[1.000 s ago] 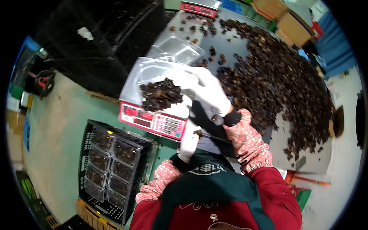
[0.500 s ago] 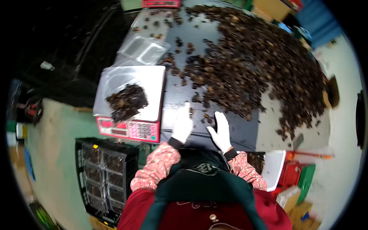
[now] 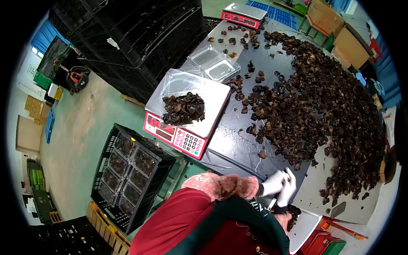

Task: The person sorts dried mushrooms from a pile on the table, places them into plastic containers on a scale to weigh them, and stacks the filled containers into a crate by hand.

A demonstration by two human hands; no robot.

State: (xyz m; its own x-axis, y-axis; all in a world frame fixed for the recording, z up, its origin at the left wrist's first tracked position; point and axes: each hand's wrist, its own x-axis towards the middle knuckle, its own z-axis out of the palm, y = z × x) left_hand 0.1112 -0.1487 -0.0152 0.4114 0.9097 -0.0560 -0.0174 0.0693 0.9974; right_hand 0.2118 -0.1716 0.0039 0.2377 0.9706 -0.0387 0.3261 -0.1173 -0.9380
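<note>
My left hand (image 3: 273, 183) and my right hand (image 3: 287, 192), both in white gloves, are close together over the table's near edge. They overlap and are smeared by motion, so whether anything is between their fingers is unclear. Just below them, a white bin (image 3: 307, 227) holds dark pieces, partly hidden by my right sleeve. Dark wood ear mushrooms (image 3: 297, 127) lie heaped on the table (image 3: 231, 138) beyond my hands. To the left, an open clear plastic box (image 3: 172, 87) with a portion of mushrooms (image 3: 185, 108) in it rests on a red-edged weighing scale (image 3: 212, 106).
Empty clear plastic boxes (image 3: 221, 68) lie behind the scale, and a second scale (image 3: 243, 16) stands at the far end. Left of the table are stacked black crates (image 3: 140, 38). A black crate (image 3: 121, 170) of filled clear boxes sits lower left. Red and green crates (image 3: 321, 243) stand lower right.
My view has swung, so the scale and table appear farther right. My hands, spread apart over the table before, have come together at its near edge, above the white bin.
</note>
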